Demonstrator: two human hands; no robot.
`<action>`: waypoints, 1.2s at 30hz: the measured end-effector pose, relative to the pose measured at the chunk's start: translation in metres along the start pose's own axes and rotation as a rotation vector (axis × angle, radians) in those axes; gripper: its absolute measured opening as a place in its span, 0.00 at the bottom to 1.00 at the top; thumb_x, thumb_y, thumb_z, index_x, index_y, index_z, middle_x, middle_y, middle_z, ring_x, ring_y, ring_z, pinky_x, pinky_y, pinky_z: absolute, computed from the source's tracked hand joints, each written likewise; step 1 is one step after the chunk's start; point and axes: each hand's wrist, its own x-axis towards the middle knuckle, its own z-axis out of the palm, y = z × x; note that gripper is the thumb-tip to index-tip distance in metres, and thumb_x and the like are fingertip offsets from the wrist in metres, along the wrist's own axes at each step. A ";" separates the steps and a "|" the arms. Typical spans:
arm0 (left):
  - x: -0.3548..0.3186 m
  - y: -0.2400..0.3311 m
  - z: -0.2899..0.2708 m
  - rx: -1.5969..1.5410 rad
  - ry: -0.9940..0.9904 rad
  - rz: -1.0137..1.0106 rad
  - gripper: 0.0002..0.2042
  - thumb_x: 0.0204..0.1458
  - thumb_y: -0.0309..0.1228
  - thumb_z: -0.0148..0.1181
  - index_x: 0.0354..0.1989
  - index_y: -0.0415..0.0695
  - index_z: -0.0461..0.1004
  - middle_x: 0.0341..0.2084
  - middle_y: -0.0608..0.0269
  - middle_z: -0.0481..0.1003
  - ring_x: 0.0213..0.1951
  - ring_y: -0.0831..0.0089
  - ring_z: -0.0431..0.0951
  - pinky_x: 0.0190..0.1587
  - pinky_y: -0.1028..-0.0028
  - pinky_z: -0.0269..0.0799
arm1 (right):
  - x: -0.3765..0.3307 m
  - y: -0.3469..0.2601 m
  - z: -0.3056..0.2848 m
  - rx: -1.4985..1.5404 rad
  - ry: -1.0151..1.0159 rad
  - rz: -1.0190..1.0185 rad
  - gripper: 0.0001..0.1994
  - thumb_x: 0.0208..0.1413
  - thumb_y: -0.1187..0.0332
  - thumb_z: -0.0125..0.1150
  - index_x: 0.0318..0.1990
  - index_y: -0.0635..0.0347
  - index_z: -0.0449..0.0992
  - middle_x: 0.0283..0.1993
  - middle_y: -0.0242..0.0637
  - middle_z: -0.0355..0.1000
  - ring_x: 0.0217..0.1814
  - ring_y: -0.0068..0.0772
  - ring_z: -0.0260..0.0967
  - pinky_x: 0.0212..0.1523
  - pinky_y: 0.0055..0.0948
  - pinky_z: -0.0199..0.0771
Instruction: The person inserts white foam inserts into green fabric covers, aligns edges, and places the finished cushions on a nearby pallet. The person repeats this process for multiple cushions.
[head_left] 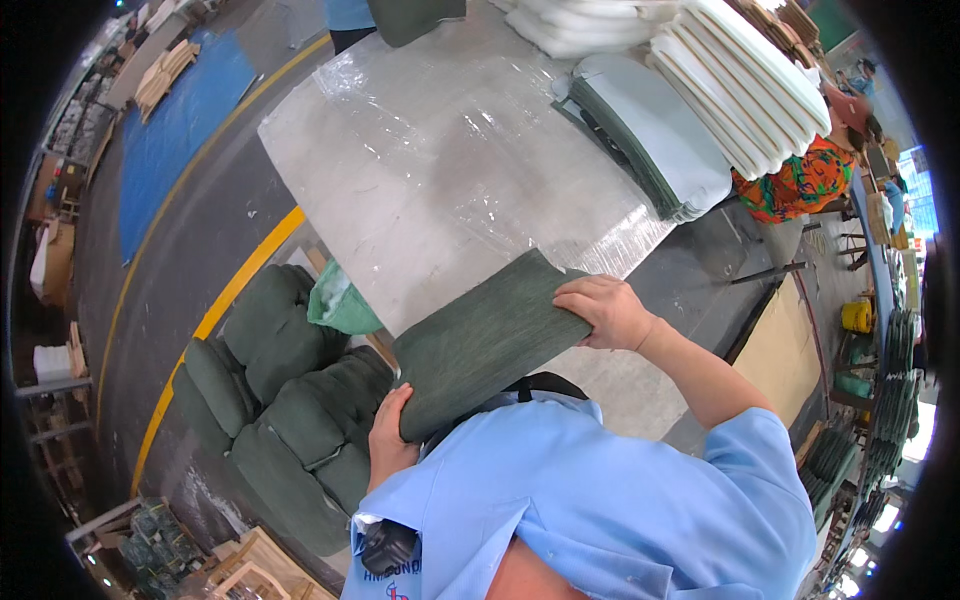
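A flat, dark green cushion cover [485, 345] stretches between my two hands, over the near edge of the table and close to my body. My left hand [391, 435] grips its lower left corner, with the fingers bent over the edge. At the cover's right end, my right hand [605, 312] has its fingers on top and the thumb tucked out of sight. The cover is tilted, its right end farther from me. Beneath it lies a pale table [400, 170] covered with shiny clear plastic film. Whether anything is inside the cover cannot be seen.
Stuffed dark green cushions [285, 400] are heaped left of the table, beside a green sack [342, 303]. At the far right stand stacked green covers [635, 150] and white pads [740, 90]. Another person [349, 15] is at the far edge. A cardboard sheet [780, 350] lies right.
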 end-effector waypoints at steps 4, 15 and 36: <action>-0.002 0.002 -0.001 -0.008 0.000 -0.031 0.33 0.46 0.21 0.73 0.65 0.42 0.74 0.65 0.48 0.74 0.70 0.48 0.71 0.73 0.57 0.65 | 0.000 -0.003 -0.007 0.043 -0.007 0.055 0.34 0.39 0.58 0.85 0.56 0.52 0.78 0.61 0.38 0.77 0.62 0.45 0.76 0.63 0.44 0.77; 0.080 -0.017 -0.038 -0.478 -0.495 -0.381 0.36 0.52 0.36 0.77 0.70 0.42 0.70 0.68 0.51 0.73 0.67 0.58 0.74 0.69 0.62 0.69 | 0.059 0.048 0.003 0.556 -0.439 1.059 0.30 0.62 0.52 0.71 0.63 0.65 0.77 0.49 0.44 0.80 0.46 0.33 0.79 0.42 0.36 0.79; 0.168 -0.033 0.054 0.276 -0.243 -0.260 0.21 0.64 0.50 0.60 0.45 0.42 0.83 0.38 0.41 0.83 0.46 0.41 0.83 0.49 0.48 0.77 | 0.122 0.030 0.074 1.061 0.085 1.300 0.21 0.76 0.62 0.50 0.68 0.65 0.66 0.55 0.49 0.73 0.30 0.39 0.83 0.22 0.34 0.80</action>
